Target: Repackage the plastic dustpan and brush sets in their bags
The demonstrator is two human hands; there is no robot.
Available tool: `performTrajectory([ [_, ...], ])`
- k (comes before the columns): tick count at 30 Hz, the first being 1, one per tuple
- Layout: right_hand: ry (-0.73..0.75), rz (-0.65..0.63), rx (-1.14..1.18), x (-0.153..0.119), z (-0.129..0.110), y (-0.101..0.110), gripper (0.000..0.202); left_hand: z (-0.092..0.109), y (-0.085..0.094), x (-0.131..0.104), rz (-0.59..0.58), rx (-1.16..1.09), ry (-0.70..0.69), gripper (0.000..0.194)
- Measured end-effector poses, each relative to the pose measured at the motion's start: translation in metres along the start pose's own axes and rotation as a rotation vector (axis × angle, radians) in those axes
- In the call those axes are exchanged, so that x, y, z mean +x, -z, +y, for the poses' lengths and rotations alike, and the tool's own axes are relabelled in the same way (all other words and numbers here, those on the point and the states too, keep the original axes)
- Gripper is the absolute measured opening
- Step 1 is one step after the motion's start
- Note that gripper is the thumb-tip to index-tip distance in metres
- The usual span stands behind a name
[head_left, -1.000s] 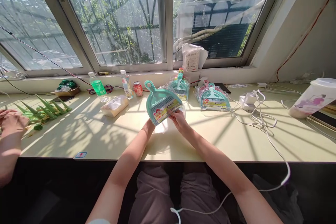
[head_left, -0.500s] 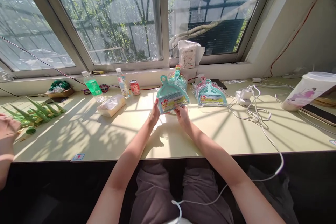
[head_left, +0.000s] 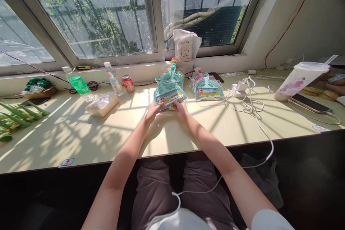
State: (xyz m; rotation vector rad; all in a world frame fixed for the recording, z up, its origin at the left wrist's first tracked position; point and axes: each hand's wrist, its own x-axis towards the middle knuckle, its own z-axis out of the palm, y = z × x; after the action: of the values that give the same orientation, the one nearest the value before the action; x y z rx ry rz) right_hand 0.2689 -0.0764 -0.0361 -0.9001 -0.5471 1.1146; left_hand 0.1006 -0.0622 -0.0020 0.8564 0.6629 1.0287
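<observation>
A teal dustpan-and-brush set point(head_left: 167, 91) in clear wrapping, with a yellow printed label, lies tilted between my two hands. My left hand point(head_left: 153, 110) grips its lower left corner, thumb on top. On the lower right edge my right hand point(head_left: 181, 108) pinches the wrapping with its thumb over the label. Directly behind stands a pile of similar wrapped sets point(head_left: 174, 73), partly covered by the held one. To the right rests another stack of wrapped dustpan sets point(head_left: 208, 88), teal in front with a pink one behind.
Left on the table are a tissue pack point(head_left: 102, 104), a green-liquid bottle point(head_left: 78, 83), a clear bottle point(head_left: 113, 81), a red can point(head_left: 127, 83) and green spiky leaves point(head_left: 20, 115). On the right are white cables point(head_left: 252, 104), a plastic cup point(head_left: 299, 81) and a phone point(head_left: 309, 103).
My hands have lowered the teal dustpan set toward the table, in front of the pile. The view has turned right, and the other person's hand at the left has left the picture.
</observation>
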Motion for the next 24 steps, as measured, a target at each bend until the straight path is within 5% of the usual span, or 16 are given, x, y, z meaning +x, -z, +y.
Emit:
performTrajectory([
  [12,-0.005,0.012,-0.121,-0.016,-0.010,-0.008,0.031,0.006,0.004,0.000,0.031,0.328,-0.059,0.046],
  [17,-0.075,-0.141,-0.316,-0.018,-0.036,-0.012,0.011,0.020,0.008,0.002,0.129,0.259,-0.070,0.050],
  [20,0.033,-0.106,-0.542,-0.020,-0.050,-0.010,0.013,0.033,0.019,0.006,0.231,0.160,-0.080,0.047],
  [24,0.500,-0.008,-0.854,-0.020,-0.055,-0.002,0.039,0.043,0.034,0.007,0.316,0.035,-0.046,0.043],
])
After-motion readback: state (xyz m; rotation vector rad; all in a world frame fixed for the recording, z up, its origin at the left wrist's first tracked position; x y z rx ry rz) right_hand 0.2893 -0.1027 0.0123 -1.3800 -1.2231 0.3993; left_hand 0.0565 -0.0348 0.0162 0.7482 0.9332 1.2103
